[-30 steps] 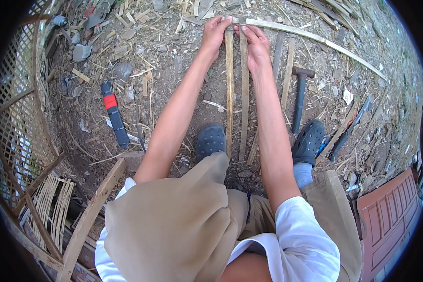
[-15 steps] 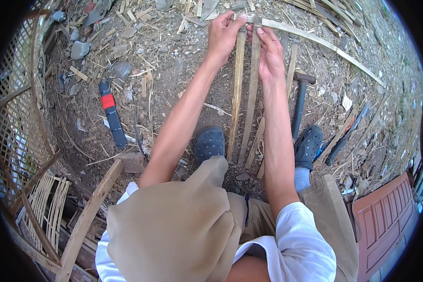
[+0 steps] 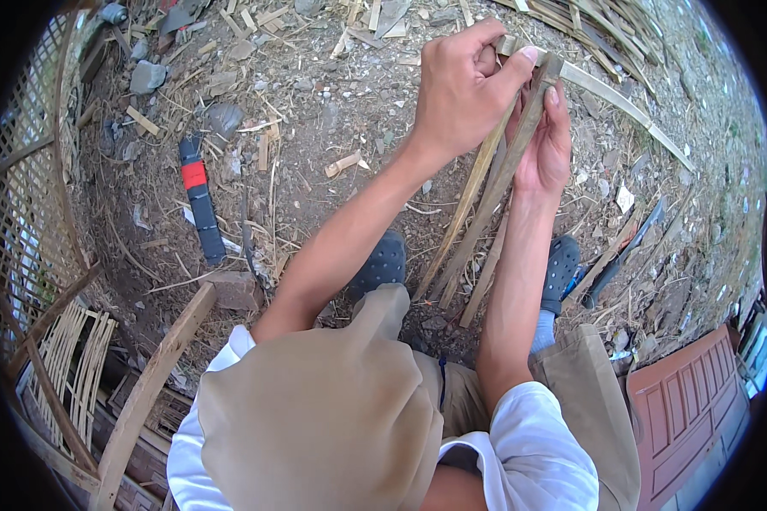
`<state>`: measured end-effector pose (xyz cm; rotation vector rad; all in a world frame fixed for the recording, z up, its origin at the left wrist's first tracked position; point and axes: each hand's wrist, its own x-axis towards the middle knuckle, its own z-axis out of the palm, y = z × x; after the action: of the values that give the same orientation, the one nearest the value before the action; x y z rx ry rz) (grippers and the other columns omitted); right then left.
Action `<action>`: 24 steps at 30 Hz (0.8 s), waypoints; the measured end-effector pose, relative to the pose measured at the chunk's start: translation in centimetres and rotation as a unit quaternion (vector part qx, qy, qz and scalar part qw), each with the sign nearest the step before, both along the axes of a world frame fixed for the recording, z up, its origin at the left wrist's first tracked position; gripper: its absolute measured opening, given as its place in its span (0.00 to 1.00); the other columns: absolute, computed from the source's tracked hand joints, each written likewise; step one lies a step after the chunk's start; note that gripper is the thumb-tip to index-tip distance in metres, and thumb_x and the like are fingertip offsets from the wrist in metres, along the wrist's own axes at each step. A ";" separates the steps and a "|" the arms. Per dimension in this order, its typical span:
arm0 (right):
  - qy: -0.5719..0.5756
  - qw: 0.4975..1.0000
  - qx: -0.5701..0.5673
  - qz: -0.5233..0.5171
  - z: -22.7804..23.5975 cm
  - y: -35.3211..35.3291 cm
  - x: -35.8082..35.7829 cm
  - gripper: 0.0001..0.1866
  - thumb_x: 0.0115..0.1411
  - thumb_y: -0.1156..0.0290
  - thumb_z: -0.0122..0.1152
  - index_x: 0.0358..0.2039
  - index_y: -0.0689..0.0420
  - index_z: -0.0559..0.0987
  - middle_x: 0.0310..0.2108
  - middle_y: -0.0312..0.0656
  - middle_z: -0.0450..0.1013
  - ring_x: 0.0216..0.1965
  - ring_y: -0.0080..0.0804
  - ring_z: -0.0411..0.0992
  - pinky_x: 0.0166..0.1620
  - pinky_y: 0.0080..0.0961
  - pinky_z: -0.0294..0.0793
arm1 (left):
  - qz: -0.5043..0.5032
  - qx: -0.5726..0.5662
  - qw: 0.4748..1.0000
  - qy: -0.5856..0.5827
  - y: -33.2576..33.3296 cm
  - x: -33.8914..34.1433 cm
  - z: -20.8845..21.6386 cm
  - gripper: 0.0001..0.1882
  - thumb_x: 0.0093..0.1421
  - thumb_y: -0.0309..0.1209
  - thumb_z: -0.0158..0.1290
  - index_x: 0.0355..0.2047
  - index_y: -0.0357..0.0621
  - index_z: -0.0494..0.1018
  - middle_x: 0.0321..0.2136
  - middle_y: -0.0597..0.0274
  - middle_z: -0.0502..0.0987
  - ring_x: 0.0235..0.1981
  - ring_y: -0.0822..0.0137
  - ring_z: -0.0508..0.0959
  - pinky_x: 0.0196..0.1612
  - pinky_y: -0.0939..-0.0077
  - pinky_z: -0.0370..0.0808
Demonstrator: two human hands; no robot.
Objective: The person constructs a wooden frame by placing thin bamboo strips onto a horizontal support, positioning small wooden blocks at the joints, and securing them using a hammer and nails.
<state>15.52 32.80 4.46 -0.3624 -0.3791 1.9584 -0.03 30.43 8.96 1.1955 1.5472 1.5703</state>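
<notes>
My left hand (image 3: 462,94) pinches the near end of a long, curved bamboo strip (image 3: 609,95), thumb on top. That strip runs off to the right. Against it, close to this end, lies the top of a darker bamboo strip (image 3: 507,162), which slants down toward my feet. My right hand (image 3: 544,157) is closed around the crossing from below and right, its thumb by the darker strip's top. Beside it a yellowish strip (image 3: 462,209) slopes the same way, its upper end hidden behind my left hand. Another strip (image 3: 488,271) stands next to my right forearm.
A black sheath-like bundle with a red band (image 3: 198,200) lies on the ground to the left. A dark-handled knife (image 3: 624,255) rests on the right. Loose strips (image 3: 601,38) are piled at the far right. A wooden beam (image 3: 153,392) and a lattice panel (image 3: 30,196) stand left.
Both hands have moved right with the strips, which now lean to the right at the top. The hammer seen beside my right forearm is now hidden.
</notes>
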 end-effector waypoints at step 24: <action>-0.243 0.969 -0.038 0.008 -7.3 3.3 -3.1 0.12 0.71 0.78 0.66 0.53 0.66 0.82 0.47 0.49 0.86 0.50 0.36 0.85 0.58 0.32 0.85 | -0.063 -0.104 0.967 -0.223 2.5 -3.8 -9.8 0.08 0.72 0.34 0.63 0.40 0.42 0.82 0.17 0.80 0.66 0.14 0.84 0.58 0.19 0.79 0.49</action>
<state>12.37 36.13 -2.83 -0.8981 -0.6208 1.8903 -3.78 32.96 -0.80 0.7438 1.2743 1.4319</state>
